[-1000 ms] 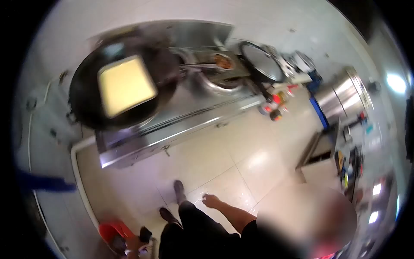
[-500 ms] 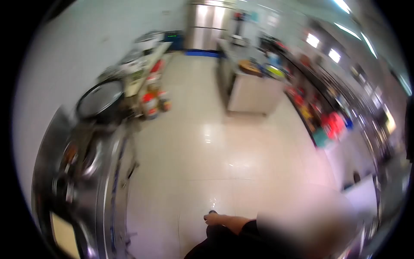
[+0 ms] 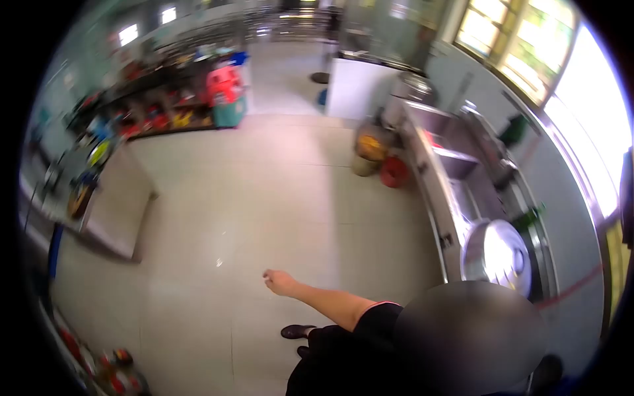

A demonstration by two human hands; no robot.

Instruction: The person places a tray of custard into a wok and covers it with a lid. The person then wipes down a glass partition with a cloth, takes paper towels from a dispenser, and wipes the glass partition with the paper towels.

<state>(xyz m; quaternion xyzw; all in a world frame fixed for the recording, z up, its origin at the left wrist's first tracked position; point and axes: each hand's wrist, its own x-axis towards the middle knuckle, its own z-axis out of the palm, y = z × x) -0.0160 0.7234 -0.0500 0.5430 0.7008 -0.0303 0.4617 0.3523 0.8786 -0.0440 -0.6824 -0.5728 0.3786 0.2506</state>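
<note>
My right hand (image 3: 281, 282) reaches out low over the tiled floor (image 3: 198, 264), at the end of a bare forearm and a black sleeve. Its fingers are loosely curled and a little apart, and I make out nothing in them. It touches nothing; the floor lies beneath it. Below the arm, dark shoes (image 3: 297, 332) stand on the tiles. My left hand is out of sight. A blurred round patch covers the lower right.
Along the right wall runs a steel sink (image 3: 456, 158) with a large round metal lid or pot (image 3: 495, 257) at its near end. A red bucket (image 3: 394, 171) stands beside it. A steel counter (image 3: 119, 204) is on the left; bottles (image 3: 122, 369) lie lower left.
The view has swung far to the right: the stove side has left it, and the sink and windows have come in. My right hand now appears higher and farther left, arm more stretched.
</note>
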